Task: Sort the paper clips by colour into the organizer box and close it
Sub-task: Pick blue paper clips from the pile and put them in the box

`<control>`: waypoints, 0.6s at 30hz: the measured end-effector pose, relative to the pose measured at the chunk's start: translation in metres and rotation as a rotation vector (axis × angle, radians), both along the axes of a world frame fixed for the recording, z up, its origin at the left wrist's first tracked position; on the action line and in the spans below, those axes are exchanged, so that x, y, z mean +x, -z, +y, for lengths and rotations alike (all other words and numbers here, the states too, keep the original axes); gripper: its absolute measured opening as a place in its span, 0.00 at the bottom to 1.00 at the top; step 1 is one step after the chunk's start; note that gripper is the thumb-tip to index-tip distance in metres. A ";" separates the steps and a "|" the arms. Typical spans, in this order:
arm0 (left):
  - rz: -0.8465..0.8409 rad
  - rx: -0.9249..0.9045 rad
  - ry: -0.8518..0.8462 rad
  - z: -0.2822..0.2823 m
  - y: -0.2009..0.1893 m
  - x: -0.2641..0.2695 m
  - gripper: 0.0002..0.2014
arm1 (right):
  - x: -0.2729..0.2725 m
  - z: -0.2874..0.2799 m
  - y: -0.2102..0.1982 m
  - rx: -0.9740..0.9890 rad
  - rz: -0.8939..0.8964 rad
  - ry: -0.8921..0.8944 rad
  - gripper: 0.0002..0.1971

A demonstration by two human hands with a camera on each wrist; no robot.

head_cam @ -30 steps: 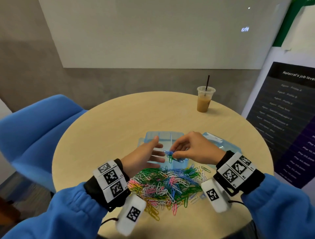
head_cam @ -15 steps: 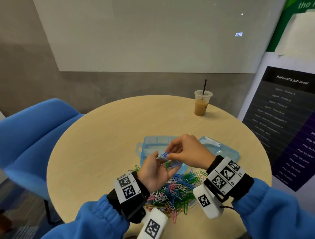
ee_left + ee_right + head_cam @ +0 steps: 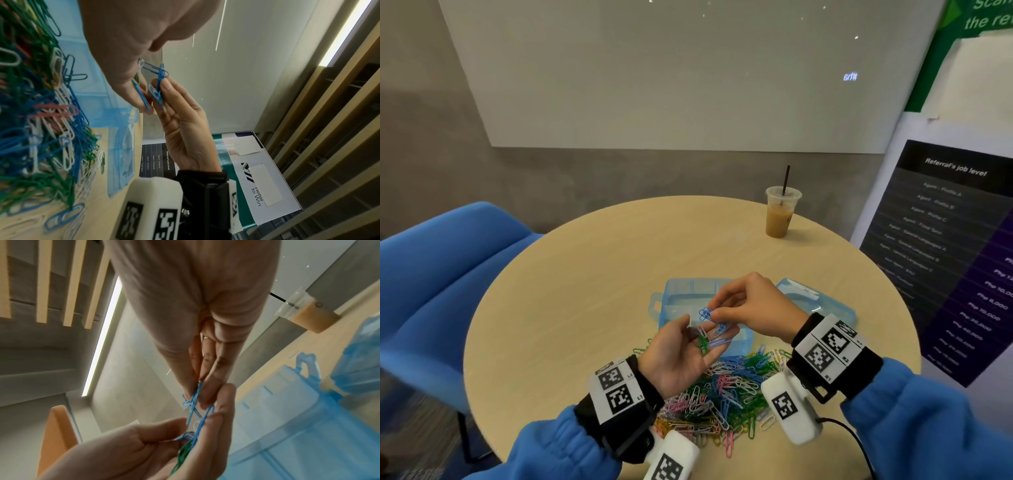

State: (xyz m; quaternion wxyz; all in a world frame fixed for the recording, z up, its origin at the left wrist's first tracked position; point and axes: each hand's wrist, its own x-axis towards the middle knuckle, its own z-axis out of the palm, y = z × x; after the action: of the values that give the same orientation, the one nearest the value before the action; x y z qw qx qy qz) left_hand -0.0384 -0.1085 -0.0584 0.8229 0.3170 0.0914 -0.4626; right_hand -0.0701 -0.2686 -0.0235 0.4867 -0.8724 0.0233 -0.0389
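Observation:
A tangled pile of mixed-colour paper clips (image 3: 722,394) lies on the round table near me. Behind it stands the translucent blue organizer box (image 3: 674,298), its lid (image 3: 825,308) folded out to the right. Above the box, my left hand (image 3: 705,337) is turned palm up and holds a small bunch of clips: blue, a green one (image 3: 702,344) and a white one. My right hand (image 3: 710,312) pinches a cluster of blue clips (image 3: 705,313) that still hooks into that bunch. The wrist views show the blue clips (image 3: 159,91) (image 3: 193,400) strung between both hands' fingertips.
A plastic cup of iced coffee (image 3: 779,216) with a straw stands at the table's far right. A blue chair (image 3: 431,274) sits at the left. A dark poster (image 3: 945,257) leans at the right. Bare tabletop (image 3: 602,274) stretches left of and beyond the box.
My left hand has turned palm up and risen with a few clips in it. My right hand has lifted slightly with the blue clips. The head view has tilted.

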 end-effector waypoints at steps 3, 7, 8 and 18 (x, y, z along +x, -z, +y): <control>0.025 -0.005 -0.017 0.004 0.002 0.002 0.27 | 0.003 -0.001 0.000 0.091 0.032 0.008 0.05; 0.027 -0.005 -0.016 0.006 0.003 0.002 0.26 | 0.005 0.001 0.000 0.192 0.057 0.025 0.04; 0.025 -0.003 -0.016 0.006 0.002 0.002 0.26 | 0.006 0.000 -0.001 0.200 0.053 0.038 0.04; 0.004 -0.006 -0.101 0.025 -0.009 -0.003 0.22 | 0.018 -0.018 -0.015 0.124 0.016 0.131 0.03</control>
State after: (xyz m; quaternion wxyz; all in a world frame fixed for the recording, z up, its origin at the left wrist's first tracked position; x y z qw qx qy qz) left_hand -0.0418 -0.0834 -0.0499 0.8460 0.3086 0.1073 -0.4214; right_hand -0.0518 -0.2867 -0.0082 0.5362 -0.8373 0.0867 -0.0623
